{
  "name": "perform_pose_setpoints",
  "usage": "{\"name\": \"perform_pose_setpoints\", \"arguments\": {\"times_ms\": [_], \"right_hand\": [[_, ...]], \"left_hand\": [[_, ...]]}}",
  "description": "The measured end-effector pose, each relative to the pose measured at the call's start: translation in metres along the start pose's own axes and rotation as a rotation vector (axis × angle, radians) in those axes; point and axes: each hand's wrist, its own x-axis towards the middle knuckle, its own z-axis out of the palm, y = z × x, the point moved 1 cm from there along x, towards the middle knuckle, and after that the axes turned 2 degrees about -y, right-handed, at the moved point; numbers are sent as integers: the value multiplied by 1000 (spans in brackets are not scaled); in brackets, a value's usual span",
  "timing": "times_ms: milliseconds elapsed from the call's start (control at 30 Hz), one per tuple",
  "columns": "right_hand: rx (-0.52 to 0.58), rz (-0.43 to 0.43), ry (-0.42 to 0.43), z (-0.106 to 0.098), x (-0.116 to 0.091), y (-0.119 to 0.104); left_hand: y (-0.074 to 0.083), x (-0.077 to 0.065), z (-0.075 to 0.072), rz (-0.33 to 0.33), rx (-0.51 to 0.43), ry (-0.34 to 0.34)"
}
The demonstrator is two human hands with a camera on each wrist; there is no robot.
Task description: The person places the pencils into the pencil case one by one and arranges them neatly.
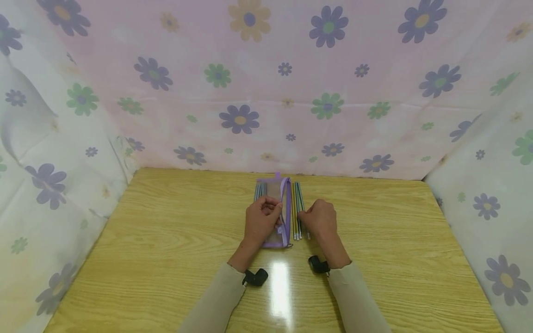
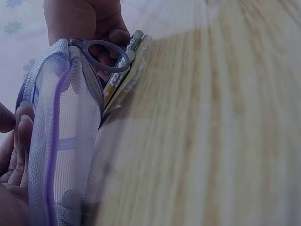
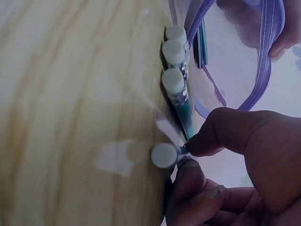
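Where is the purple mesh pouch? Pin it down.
In the head view, the purple mesh pouch lies mid-table, held by the left hand, with the pencils along its right.

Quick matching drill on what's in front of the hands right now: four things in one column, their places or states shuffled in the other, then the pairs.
1. left hand
2. right hand
3. mesh pouch
4. loose pencils

a. lie in a row on the table, right of the pouch
b. pinches one pencil by its eraser end
c. holds the pouch open
d. purple zip, some pencils inside

Pairs: 1-c, 2-b, 3-d, 4-a
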Motion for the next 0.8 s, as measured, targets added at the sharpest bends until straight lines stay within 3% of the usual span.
{"name": "perform_pose_setpoints", "arguments": {"times_ms": [800], "right_hand": [[7,13,-26,-1,3,2]], "left_hand": [[1,0,-1,-10,32,-1]]}}
